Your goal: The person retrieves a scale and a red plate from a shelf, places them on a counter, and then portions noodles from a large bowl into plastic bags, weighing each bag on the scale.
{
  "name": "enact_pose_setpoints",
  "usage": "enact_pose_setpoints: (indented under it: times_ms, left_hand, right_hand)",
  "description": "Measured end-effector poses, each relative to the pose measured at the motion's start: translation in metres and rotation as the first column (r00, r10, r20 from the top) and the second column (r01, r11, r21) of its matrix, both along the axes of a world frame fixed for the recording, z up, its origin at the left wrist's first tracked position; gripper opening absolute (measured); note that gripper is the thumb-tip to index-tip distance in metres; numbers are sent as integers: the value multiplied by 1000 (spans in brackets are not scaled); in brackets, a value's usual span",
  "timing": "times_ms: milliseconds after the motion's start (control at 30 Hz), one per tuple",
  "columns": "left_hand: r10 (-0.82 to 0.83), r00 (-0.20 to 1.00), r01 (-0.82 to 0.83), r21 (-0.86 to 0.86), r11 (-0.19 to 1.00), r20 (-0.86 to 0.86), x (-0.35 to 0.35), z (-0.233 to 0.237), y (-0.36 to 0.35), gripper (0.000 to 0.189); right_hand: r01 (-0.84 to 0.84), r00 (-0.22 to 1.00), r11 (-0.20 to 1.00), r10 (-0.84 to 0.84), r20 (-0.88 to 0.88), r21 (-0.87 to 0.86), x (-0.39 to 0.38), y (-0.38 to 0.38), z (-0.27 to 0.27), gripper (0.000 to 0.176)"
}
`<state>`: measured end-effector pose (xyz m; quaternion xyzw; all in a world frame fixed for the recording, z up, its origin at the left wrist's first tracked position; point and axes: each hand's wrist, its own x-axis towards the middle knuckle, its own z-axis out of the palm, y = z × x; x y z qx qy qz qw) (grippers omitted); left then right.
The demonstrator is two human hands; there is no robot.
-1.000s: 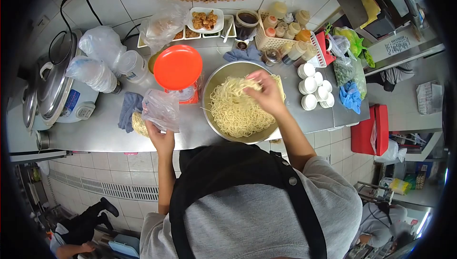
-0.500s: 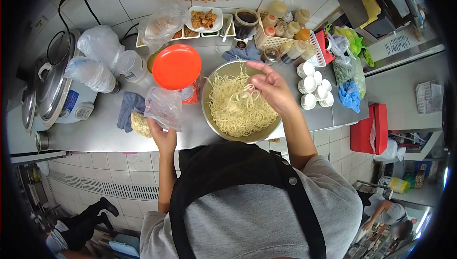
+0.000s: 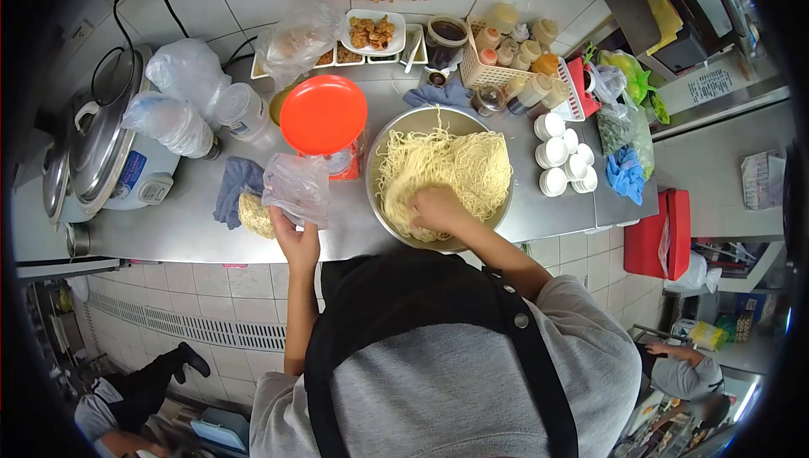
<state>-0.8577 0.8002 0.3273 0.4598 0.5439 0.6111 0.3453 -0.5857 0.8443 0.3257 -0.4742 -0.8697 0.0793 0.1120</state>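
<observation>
Yellow noodles [image 3: 472,163] fill much of a large metal bowl [image 3: 377,205] at the middle of the steel counter. My right hand [image 3: 438,208] is down in the noodles at the bowl's near side, its fingers hidden among them. My left hand [image 3: 297,239] pinches the lower edge of a clear plastic bag [image 3: 297,187] left of the bowl. Beside that hand lies a bag of noodles [image 3: 255,216] against a blue-grey cloth [image 3: 238,188]. A round orange plate [image 3: 324,115] rests on a scale [image 3: 344,163] beyond the bag.
Stacked white cups [image 3: 552,153] and a basket of bottles [image 3: 484,74] stand right of the bowl. At the left are cookers [image 3: 114,150] and bagged containers [image 3: 173,125]. Behind are topping trays [image 3: 350,55] and a dish of fried pieces [image 3: 372,33]. Other people appear at both lower corners.
My right hand has moved down from above the bowl into the noodles, whose heap has shifted. My left hand still holds the bag. The view has shifted slightly.
</observation>
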Motion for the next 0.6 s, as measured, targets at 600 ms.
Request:
enact_pose_setpoints:
  times_ms: [600]
  left_hand:
    - [-290,917,273,100,957,274,83,12,33,85]
  right_hand:
    - [128,842,730,-438,-315,-672,3,46,-2,36]
